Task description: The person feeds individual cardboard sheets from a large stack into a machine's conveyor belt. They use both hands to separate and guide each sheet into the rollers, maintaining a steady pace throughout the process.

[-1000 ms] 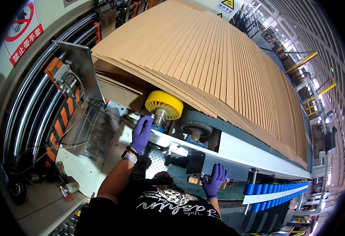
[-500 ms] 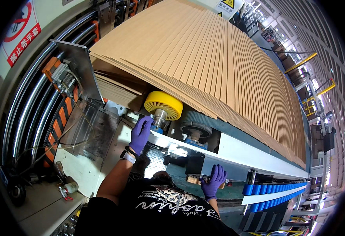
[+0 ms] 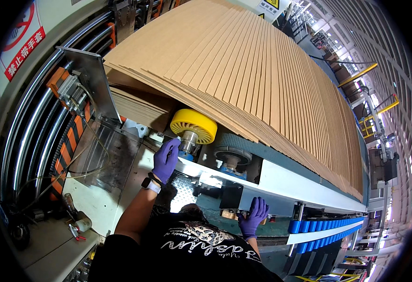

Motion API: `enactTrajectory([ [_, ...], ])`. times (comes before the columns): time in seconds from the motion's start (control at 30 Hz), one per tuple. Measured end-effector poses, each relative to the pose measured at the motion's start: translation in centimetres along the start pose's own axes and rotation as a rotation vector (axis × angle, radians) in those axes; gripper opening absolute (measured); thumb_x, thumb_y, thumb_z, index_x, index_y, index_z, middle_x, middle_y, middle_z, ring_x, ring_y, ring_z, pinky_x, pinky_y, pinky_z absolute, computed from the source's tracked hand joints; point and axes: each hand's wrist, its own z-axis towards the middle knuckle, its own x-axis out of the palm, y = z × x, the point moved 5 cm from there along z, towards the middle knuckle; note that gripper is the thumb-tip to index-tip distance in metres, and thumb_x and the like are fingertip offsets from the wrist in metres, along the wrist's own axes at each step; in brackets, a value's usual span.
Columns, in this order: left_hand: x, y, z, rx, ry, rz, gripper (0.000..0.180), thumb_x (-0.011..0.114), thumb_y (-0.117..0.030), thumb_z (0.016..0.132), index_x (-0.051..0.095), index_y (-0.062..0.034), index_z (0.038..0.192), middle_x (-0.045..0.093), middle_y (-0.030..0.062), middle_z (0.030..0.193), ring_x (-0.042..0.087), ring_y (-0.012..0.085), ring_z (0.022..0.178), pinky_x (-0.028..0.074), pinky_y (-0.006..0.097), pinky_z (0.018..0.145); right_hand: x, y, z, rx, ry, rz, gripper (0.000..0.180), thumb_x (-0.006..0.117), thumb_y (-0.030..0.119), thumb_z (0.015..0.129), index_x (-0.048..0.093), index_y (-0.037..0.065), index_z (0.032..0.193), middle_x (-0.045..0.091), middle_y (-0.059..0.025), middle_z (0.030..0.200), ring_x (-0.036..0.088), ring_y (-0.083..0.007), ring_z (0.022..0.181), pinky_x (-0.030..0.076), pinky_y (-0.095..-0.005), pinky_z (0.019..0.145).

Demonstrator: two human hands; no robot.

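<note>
My left hand (image 3: 166,160), in a purple glove, is at the left end of a white rail (image 3: 305,187), just below the metal shaft of a yellow wheel (image 3: 193,126). Its fingers are bent and drawn together; what lies under the fingertips is hidden. Farther right and nearer to me, my right hand (image 3: 254,218), gloved too, rests on the edge of a dark grey box (image 3: 236,198), thumb apart from the fingers. Brown cardboard sheets (image 3: 243,70) lie fanned in overlapping rows on a conveyor belt (image 3: 257,149) beyond the rail.
An upright metal plate (image 3: 87,80) stands left of the sheets, beside steel rollers (image 3: 36,113) and an orange-and-black striped strip (image 3: 69,150). A thin hose loops there. At lower left lies a spray bottle (image 3: 81,224). Blue rollers (image 3: 326,225) line a side track at right.
The view has shifted slightly, so the scene sits a little farther left. Both hands keep their places, and the cardboard sheets look the same.
</note>
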Motion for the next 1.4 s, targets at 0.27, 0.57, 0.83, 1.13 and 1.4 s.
enactTrajectory([
  [0.27,-0.7,-2.5,1.3,0.291,-0.016,0.337,0.036,0.054,-0.009,0.087,0.060,-0.0023,0.122,0.061,0.0156,0.123,0.058,0.0332,0.111,0.046,0.041,0.096,-0.3,0.5,0.1,0.012,-0.007,-0.003,0.101,0.081,0.031,0.060,0.033,0.009,0.146,0.037,-0.0178,0.147,0.030,-0.0353,0.139,0.016,-0.0579,0.115],
  [0.57,-0.7,-2.4,1.6,0.334,0.014,0.379,0.036,0.052,-0.008,0.086,0.060,-0.0023,0.120,0.059,0.0152,0.127,0.056,0.0321,0.115,0.043,0.042,0.099,-0.3,0.5,0.1,0.009,-0.001,-0.005,0.101,0.081,0.030,0.060,0.033,0.009,0.146,0.036,-0.0172,0.148,0.029,-0.0352,0.139,0.016,-0.0574,0.115],
  [0.83,-0.6,-2.1,1.5,0.282,0.006,0.294,0.034,0.051,-0.007,0.087,0.060,-0.0020,0.119,0.061,0.0159,0.123,0.058,0.0335,0.112,0.045,0.042,0.098,0.1,0.2,-0.1,0.000,-0.017,-0.038,0.095,0.078,0.030,0.063,0.036,0.010,0.145,0.038,-0.0160,0.146,0.031,-0.0347,0.138,0.018,-0.0580,0.115],
  [1.13,0.1,-0.3,0.6,0.037,0.018,0.030,0.029,0.048,-0.005,0.096,0.058,-0.0005,0.122,0.061,0.0133,0.122,0.059,0.0234,0.111,0.046,0.033,0.095,0.3,0.0,-0.3,-0.033,-0.048,-0.042,0.090,0.076,0.034,0.066,0.037,0.009,0.144,0.038,-0.0156,0.145,0.033,-0.0350,0.137,0.019,-0.0584,0.115],
  [1.4,0.5,0.6,-0.2,-0.198,0.013,-0.231,0.027,0.048,-0.009,0.100,0.056,0.0015,0.123,0.062,0.0116,0.120,0.058,0.0188,0.110,0.046,0.030,0.095,0.1,0.1,-0.3,-0.036,-0.048,-0.034,0.088,0.073,0.035,0.068,0.037,0.007,0.143,0.039,-0.0177,0.144,0.033,-0.0357,0.137,0.018,-0.0578,0.115],
])
